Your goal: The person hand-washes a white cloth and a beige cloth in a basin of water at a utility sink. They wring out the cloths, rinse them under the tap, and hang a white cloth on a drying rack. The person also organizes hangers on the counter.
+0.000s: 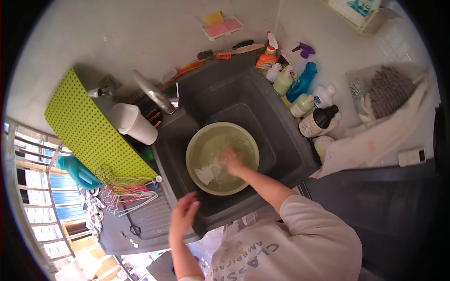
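Note:
A round pale green basin (193, 140) of water stands in the dark grey sink (281, 140). My right hand (232, 161) dips into the water near the basin's middle; it is blurred, and whether its fingers hold anything cannot be told. My left hand (185, 214) is raised over the sink's near left edge, fingers apart and empty, a little outside the basin. Beyond the basin, at the upper left, rises a metal faucet (154, 93).
On the left are a green perforated board (95, 133), a white plastic container (135, 123), clothes hangers (130, 196) and a teal jug (79, 172). Scrub brushes (182, 72) lie along the back ledge. Several bottles (304, 82) line the right side, beside a plastic bag (379, 140).

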Motion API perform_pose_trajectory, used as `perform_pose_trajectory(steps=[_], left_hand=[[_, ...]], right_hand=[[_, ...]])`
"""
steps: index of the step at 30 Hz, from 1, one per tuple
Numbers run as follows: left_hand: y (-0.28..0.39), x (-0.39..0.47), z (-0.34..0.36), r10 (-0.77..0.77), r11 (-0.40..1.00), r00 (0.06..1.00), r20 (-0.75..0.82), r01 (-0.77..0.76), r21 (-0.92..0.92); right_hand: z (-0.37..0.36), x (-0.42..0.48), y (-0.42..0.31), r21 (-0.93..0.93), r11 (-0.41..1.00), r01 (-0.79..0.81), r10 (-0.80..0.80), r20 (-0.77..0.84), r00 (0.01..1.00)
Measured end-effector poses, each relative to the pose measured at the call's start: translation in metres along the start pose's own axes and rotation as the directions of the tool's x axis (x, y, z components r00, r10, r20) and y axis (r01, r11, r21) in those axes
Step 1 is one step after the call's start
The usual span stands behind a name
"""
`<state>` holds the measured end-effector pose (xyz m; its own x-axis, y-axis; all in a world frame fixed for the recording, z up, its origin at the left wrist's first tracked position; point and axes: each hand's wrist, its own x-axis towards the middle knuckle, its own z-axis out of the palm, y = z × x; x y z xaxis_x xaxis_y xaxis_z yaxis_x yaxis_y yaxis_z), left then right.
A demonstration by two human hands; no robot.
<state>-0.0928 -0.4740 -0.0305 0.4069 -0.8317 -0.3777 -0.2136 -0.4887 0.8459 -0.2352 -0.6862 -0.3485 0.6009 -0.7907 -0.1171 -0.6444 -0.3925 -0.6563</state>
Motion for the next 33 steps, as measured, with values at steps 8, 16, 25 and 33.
perform_pose_trajectory(steps=[8,16,25,33], left_hand=[[-0.117,0.15,0.159,-0.554,0.652,0.824,0.117,0.517,-0.555],[-0.204,0.203,0.203,-0.311,-0.048,0.87,0.383,0.388,-0.921],[-0.202,0.202,0.192,-0.024,-0.079,0.968,0.251,0.249,-0.965],[-0.189,0.2,0.197,0.379,-0.551,0.926,-0.006,0.22,-0.805]], right_hand=[[-0.048,0.03,-0.025,-0.38,0.923,0.061,0.122,0.44,0.889],[-0.012,0.029,0.003,0.037,0.997,0.065,-0.074,0.396,0.915],[-0.027,-0.003,-0.069,-0.007,1.0,0.01,-0.007,0.378,0.926],[-0.018,-0.024,-0.11,-0.055,0.908,0.414,-0.417,-0.039,0.908]])
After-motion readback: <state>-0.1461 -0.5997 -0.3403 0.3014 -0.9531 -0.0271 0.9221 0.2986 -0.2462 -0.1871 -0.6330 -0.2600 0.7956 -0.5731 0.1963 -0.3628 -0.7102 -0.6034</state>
